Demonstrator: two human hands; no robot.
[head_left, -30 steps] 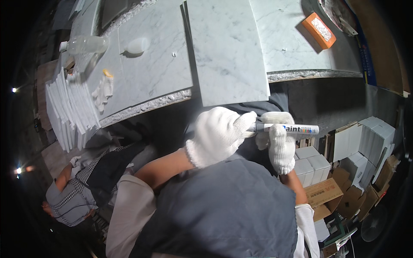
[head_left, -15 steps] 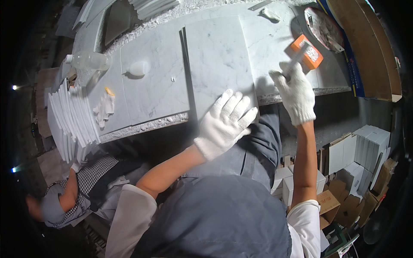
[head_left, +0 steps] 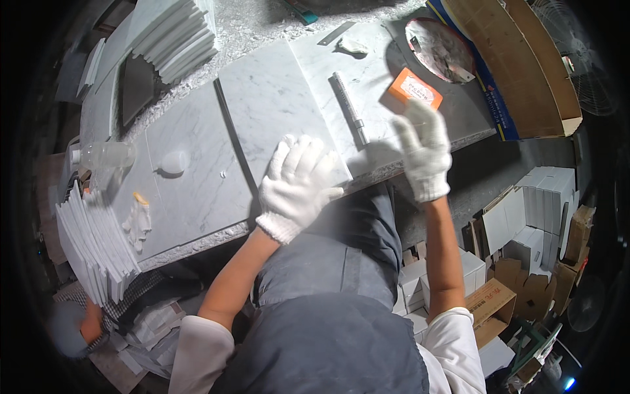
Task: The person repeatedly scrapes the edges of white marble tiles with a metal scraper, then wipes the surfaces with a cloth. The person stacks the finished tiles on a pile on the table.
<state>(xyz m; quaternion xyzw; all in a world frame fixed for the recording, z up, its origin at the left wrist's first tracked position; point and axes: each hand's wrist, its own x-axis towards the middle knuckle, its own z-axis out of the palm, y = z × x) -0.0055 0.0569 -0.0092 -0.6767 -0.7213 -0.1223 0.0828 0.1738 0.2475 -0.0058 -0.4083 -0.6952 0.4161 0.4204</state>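
My left hand (head_left: 295,177), in a white knitted work glove, lies flat with fingers spread near the front edge of a grey-veined white marble tile (head_left: 275,98). My right hand (head_left: 423,148), gloved alike, hangs over the table's front edge, fingers apart and slightly blurred, holding nothing I can see. Just beyond its fingertips is an orange box (head_left: 415,88) with a white label. Between my hands, a slim grey-and-white pen-shaped tool (head_left: 350,107) lies on the marble. A narrow dark gap (head_left: 236,134) runs along the tile's left side.
Left on the table are a clear bottle (head_left: 111,155), a small white squeeze bottle (head_left: 173,162) and a loose glove (head_left: 138,223). Stacked thin tiles (head_left: 98,240) stand at the left edge. A round dish (head_left: 440,49) and an open carton (head_left: 518,65) stand right. Another person (head_left: 98,315) is lower left.
The pen-shaped tool has left my right hand and now rests on the marble. My left hand stays flat on the tile. The whole view has shifted, and the table appears further left.
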